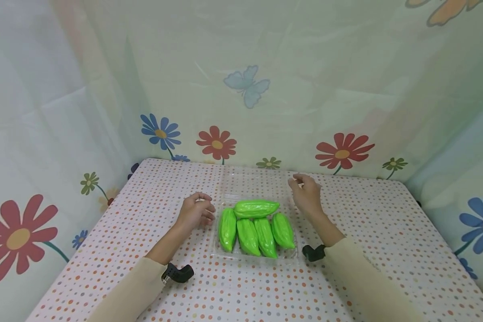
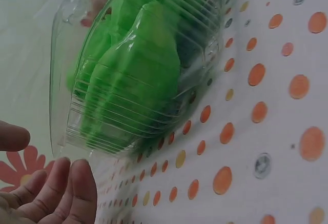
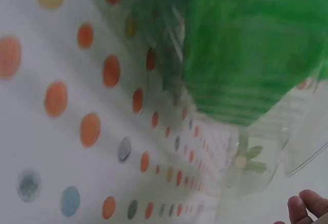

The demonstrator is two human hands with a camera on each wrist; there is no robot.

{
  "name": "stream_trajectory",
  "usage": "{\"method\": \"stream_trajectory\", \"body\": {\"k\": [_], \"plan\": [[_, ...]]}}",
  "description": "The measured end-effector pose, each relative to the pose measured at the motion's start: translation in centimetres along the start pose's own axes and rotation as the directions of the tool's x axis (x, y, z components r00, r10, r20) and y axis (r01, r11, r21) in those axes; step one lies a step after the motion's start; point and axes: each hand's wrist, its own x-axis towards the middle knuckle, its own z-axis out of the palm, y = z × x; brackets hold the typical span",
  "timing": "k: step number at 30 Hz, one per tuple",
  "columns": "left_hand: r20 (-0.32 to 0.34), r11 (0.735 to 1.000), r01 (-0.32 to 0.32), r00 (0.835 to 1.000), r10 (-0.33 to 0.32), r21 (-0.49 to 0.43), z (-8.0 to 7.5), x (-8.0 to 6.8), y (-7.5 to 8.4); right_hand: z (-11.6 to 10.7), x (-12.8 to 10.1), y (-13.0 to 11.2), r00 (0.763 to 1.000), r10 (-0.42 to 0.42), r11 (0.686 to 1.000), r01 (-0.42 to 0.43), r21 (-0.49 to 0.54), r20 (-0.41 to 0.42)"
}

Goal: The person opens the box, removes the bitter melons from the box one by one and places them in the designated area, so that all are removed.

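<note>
On the dotted worktop [image 1: 145,214], right in the middle, sits a clear plastic box [image 1: 225,197] with its see-through lid tipped back behind it. Five shiny green toy gourds [image 1: 254,226] lie inside: four side by side, and one across the far end. They fill the box almost all the way.

I think the box is very light and thin. It would bend and crackle if squeezed, and its smooth sides look slippery. The best place to hold it looks like the ribbed rim [image 2: 77,131] at the two sides, gently. The gourds look hard, smooth and light, so they might roll if the box tips.

The left hand [image 1: 195,212] rests just beside the box's left side, fingers loosely curled, holding nothing. The right hand [image 1: 306,192] is raised near the far right corner of the box, fingertips loosely curled, with nothing between them.
</note>
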Motion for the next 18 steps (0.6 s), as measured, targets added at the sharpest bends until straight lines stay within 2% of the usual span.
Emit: {"method": "stream_trajectory", "body": {"k": [6, 12, 18], "plan": [[-0.024, 1.0, 0.007, 1.0, -0.006, 0.011, 0.7, 1.4, 0.1, 0.1, -1.3, -1.4, 0.986, -0.15, 0.988, 0.151, -0.012, 0.072], [-0.027, 1.0, 0.02, 0.999, -0.02, 0.013, 1.0, 2.2, 0.2, 0.3, -3.0, -3.0, 0.938, -0.28, 0.956, 0.292, -0.031, 0.203], [0.018, 0.998, 0.007, 1.0, -0.006, -0.055, 1.1, 2.8, 0.1, 0.5, -4.3, -4.3, 0.887, -0.31, 0.928, 0.361, -0.095, 0.342]]}}
